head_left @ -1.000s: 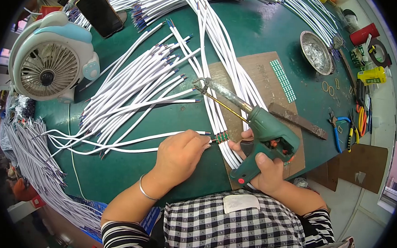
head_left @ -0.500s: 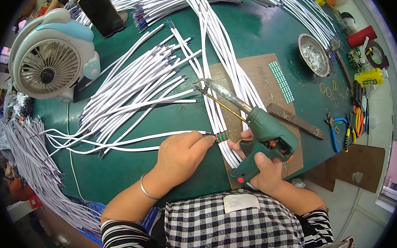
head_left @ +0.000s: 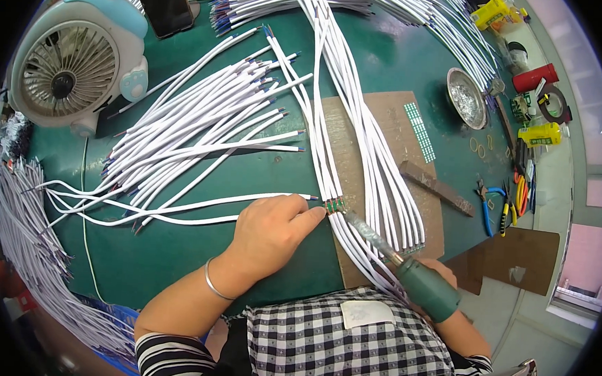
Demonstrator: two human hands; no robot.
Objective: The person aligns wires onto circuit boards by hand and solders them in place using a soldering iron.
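Note:
My left hand (head_left: 268, 230) is closed in a pinch, its fingertips at a small green circuit board (head_left: 334, 205). One white cable (head_left: 204, 221) runs in under this hand and appears pinched there; its end is hidden. Another white cable (head_left: 273, 197) passes just above the fingers. My right hand (head_left: 441, 271), partly hidden, grips a green soldering gun (head_left: 428, 290). Its metal barrel slants up to the left, with the tip at or very near the board; contact cannot be made out. White cables (head_left: 326, 159) join the board from above, and others lead down from it.
Loose white cables (head_left: 202, 118) lie at left, beside a fan (head_left: 61, 83). A cardboard sheet (head_left: 393, 111) sits under the work, with a dark metal bar (head_left: 437, 188) and a perforated green-white strip (head_left: 419, 133). At right are a metal bowl (head_left: 467, 100) and blue-handled pliers (head_left: 492, 205).
My right hand has swung the soldering gun down, bringing its tip from above the cables to the board. My left hand stays at the board. Several cables now fan out to the right.

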